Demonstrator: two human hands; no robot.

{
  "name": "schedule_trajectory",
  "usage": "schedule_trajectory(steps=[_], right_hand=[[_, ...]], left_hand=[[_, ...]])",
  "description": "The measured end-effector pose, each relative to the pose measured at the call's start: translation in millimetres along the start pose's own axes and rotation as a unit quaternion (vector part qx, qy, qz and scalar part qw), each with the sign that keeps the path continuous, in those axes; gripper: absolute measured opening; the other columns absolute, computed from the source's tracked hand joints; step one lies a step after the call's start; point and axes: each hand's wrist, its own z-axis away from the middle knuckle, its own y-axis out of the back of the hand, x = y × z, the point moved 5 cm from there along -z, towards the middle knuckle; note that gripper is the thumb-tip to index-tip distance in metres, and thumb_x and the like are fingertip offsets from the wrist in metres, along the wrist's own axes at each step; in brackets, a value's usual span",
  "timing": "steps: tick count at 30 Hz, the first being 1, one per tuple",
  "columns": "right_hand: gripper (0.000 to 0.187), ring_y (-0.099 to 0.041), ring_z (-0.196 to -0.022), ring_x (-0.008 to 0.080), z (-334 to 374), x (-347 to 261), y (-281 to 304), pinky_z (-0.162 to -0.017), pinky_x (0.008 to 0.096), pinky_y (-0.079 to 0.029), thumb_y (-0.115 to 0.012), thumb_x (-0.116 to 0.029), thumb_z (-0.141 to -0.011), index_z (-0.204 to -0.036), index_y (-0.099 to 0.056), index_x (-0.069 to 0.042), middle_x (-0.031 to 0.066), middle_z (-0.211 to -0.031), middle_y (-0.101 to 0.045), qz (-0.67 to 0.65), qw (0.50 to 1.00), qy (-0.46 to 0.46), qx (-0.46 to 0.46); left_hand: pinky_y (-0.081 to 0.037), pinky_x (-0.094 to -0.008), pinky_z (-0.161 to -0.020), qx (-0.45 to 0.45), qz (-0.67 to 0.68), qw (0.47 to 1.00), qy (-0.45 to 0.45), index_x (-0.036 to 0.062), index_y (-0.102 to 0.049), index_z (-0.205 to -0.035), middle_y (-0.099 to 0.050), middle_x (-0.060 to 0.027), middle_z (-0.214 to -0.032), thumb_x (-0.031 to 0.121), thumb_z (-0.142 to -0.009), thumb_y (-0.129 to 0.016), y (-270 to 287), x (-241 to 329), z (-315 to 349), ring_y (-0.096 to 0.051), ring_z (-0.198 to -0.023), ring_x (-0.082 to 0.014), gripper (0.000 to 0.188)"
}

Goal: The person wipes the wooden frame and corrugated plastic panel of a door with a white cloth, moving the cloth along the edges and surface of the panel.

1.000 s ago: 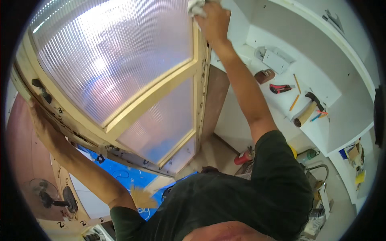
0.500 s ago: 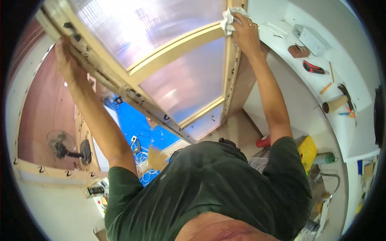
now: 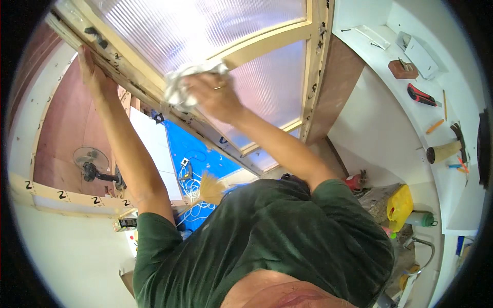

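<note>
A pale wooden door [image 3: 272,46] with ribbed translucent panes fills the upper middle. My right hand [image 3: 214,97], slightly blurred, is closed over a crumpled white cloth [image 3: 181,87]. The cloth lies against the left part of the crossbar, near the left upright. My raised left hand [image 3: 94,74] grips the door's left edge, with some of its fingers hidden.
At right, a white shelf bears a red-black utility knife [image 3: 422,95], a brown block [image 3: 402,70], a pencil and a hammer [image 3: 456,141]. A yellow container [image 3: 399,208] stands lower. Left are a fan [image 3: 91,163], blue sheeting [image 3: 179,138], white cable and a straw-coloured brush [image 3: 210,189].
My right hand has swept the cloth leftward and down, from the right upright to the crossbar's left end. My left hand keeps its hold. The view has shifted slightly.
</note>
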Motion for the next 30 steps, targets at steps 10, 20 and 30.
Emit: schedule_trajectory(steps=[10,20,30], right_hand=[[0.011,-0.059,-0.103,0.0386,3,108,83,-0.087,0.0522,-0.042,-0.06,-0.006,-0.087,-0.096,-0.065,-0.001,0.0183,-0.107,-0.066,0.037,0.989,-0.104,0.103],[0.025,-0.063,-0.107,0.0245,8,67,46,-0.094,0.0419,-0.049,-0.061,-0.007,-0.087,-0.109,-0.072,-0.005,0.0071,-0.116,-0.07,-0.152,0.977,-0.146,0.039],[0.058,-0.036,-0.138,0.0469,35,91,61,-0.111,0.0554,-0.033,-0.067,0.003,-0.077,-0.132,-0.049,0.002,0.0303,-0.15,-0.037,0.04,0.921,-0.318,0.223]], left_hand=[[-0.051,-0.04,-0.106,0.037,-0.04,0.998,-0.024,-0.001,-0.043,-0.149,-0.058,-0.0174,-0.139,0.041,-0.107,-0.05,0,0,12,-0.06,-0.125,-0.0272,0.059],[-0.046,-0.0464,-0.113,0.012,-0.081,0.997,-0.001,0.0064,-0.033,-0.157,-0.045,-0.016,-0.153,0.055,-0.102,-0.054,11,2,13,-0.049,-0.136,-0.031,0.076],[-0.039,-0.0514,-0.118,0.059,-0.193,0.979,-0.017,0.008,-0.028,-0.159,-0.036,-0.0175,-0.158,0.06,-0.105,-0.04,-12,4,25,-0.04,-0.143,-0.0325,0.076]])
